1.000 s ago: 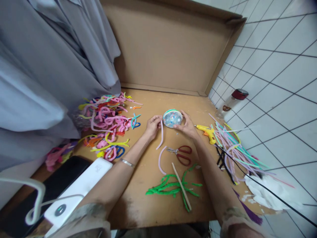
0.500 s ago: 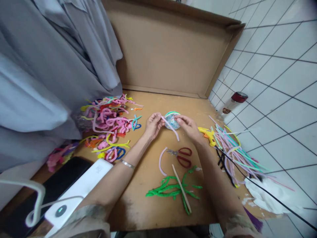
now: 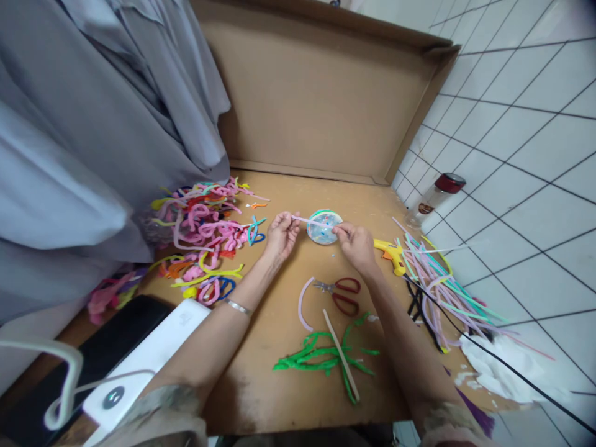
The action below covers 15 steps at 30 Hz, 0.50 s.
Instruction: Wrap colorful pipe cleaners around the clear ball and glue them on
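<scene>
A pale lilac pipe cleaner [image 3: 311, 221] is stretched level between my two hands. My left hand [image 3: 283, 234] pinches its left end, and my right hand [image 3: 354, 243] grips its right end. Behind the strip lies a round clear disc-shaped container [image 3: 322, 236] with a greenish rim and small coloured bits in it. Nearer to me are red-handled scissors [image 3: 345, 294] with their blades pointing left. Beside the blades rests a curved lilac pipe cleaner piece [image 3: 302, 304]. Green pipe cleaners [image 3: 316, 357] lie in a loose bunch, with a pale stick [image 3: 341, 354] across them.
Tangled coloured pipe cleaners [image 3: 209, 230] cover the table's left side. A yellow glue gun [image 3: 393, 256] lies at right, beside straight pipe cleaners [image 3: 437, 292] and white tissue [image 3: 498, 366]. A red-lidded bottle [image 3: 433, 198] stands by the wall. A white power bank [image 3: 153, 360] is at lower left.
My right hand has taken hold of the lilac pipe cleaner's free end, which hung down to the right. The strip is now level, and my left hand has shifted slightly left.
</scene>
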Tool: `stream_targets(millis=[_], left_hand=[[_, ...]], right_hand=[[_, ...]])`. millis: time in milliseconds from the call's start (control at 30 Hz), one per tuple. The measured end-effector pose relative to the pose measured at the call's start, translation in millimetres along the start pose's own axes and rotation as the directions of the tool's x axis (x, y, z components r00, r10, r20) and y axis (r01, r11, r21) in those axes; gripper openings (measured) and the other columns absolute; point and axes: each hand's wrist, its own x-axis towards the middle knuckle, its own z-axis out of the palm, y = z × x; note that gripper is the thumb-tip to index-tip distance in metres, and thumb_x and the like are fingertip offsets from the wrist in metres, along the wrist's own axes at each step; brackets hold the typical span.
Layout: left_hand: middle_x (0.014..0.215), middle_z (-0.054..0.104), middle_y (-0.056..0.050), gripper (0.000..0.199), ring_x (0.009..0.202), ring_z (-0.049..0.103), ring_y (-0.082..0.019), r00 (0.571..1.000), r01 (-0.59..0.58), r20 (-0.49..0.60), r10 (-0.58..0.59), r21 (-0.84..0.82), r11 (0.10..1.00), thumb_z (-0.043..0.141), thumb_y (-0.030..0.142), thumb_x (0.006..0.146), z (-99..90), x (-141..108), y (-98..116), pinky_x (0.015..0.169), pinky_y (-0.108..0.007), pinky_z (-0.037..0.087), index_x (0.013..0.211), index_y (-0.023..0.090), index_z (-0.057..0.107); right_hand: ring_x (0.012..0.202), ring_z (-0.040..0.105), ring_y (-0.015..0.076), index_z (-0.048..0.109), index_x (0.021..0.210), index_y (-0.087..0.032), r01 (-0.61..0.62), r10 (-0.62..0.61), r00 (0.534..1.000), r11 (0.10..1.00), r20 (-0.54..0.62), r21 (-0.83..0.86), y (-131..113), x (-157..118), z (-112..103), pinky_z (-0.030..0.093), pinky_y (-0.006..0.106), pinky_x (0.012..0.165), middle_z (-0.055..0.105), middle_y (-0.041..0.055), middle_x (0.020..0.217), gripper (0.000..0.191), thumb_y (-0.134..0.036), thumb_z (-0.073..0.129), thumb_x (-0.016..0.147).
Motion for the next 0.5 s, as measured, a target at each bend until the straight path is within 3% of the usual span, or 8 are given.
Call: stream_targets(millis=[200, 300, 333, 400, 467, 500], left_hand=[[0.076, 0.068, 0.003, 0.022, 0.056, 0.058, -0.005, 0.997, -0.071, 0.043, 0.067, 0.109, 0.991, 0.072, 0.021, 0.08, -4.3, 2, -5, 0.052, -0.015, 0.043, 0.078, 0.019, 0.051], [0.086, 0.069, 0.001, 0.013, 0.072, 0.063, -0.009, 0.956, -0.29, 0.044, 0.289, 0.265, 0.92, 0.068, 0.021, 0.08, -7.5, 3, -2, 0.065, -0.019, 0.048, 0.082, 0.021, 0.055], [0.092, 0.069, 0.0, 0.009, 0.082, 0.065, -0.01, 0.913, -0.398, 0.062, 0.403, 0.343, 0.851, 0.066, 0.02, 0.081, -7.1, 1, 0, 0.074, -0.02, 0.049, 0.085, 0.021, 0.058], [0.104, 0.069, -0.002, 0.01, 0.106, 0.062, -0.015, 0.789, -0.587, 0.191, 0.584, 0.517, 0.623, 0.063, 0.021, 0.083, -3.4, -6, 5, 0.094, -0.025, 0.045, 0.093, 0.022, 0.063], [0.112, 0.069, -0.005, 0.015, 0.115, 0.058, -0.02, 0.712, -0.665, 0.406, 0.573, 0.653, 0.364, 0.06, 0.028, 0.087, 2.9, -17, 8, 0.105, -0.033, 0.039, 0.099, 0.021, 0.066], [0.108, 0.07, -0.006, 0.017, 0.11, 0.06, -0.021, 0.694, -0.694, 0.532, 0.486, 0.675, 0.251, 0.057, 0.03, 0.09, 6.1, -22, 8, 0.106, -0.036, 0.038, 0.099, 0.02, 0.066]], right_hand=[[0.077, 0.067, 0.0232, 0.076, 0.088, -0.023, 0.02, -0.018, 0.999, 0.995, 0.027, -0.094, -6, -2, -14, 0.041, 0.029, 0.065, 0.076, 0.0062, 0.083, 0.031, -0.035, 0.048, 0.093], [0.082, 0.069, 0.0239, 0.077, 0.091, -0.023, 0.069, -0.063, 0.996, 0.993, 0.067, -0.093, -7, -2, -20, 0.041, 0.029, 0.067, 0.077, 0.0069, 0.088, 0.031, -0.035, 0.048, 0.094], [0.083, 0.069, 0.0239, 0.077, 0.092, -0.024, 0.081, -0.074, 0.995, 0.992, 0.073, -0.094, -7, -3, -21, 0.042, 0.029, 0.068, 0.078, 0.007, 0.09, 0.031, -0.035, 0.048, 0.095], [0.084, 0.069, 0.0235, 0.077, 0.093, -0.024, 0.097, -0.089, 0.993, 0.991, 0.079, -0.097, -9, -3, -23, 0.042, 0.028, 0.068, 0.078, 0.007, 0.091, 0.03, -0.035, 0.049, 0.095], [0.083, 0.068, 0.0227, 0.077, 0.094, -0.025, 0.116, -0.108, 0.99, 0.989, 0.087, -0.093, -11, -4, -23, 0.042, 0.028, 0.068, 0.078, 0.0068, 0.09, 0.029, -0.034, 0.05, 0.094], [0.081, 0.068, 0.0221, 0.077, 0.093, -0.024, 0.126, -0.118, 0.989, 0.988, 0.09, -0.087, -12, -5, -23, 0.041, 0.028, 0.068, 0.078, 0.0067, 0.088, 0.029, -0.034, 0.05, 0.094]])
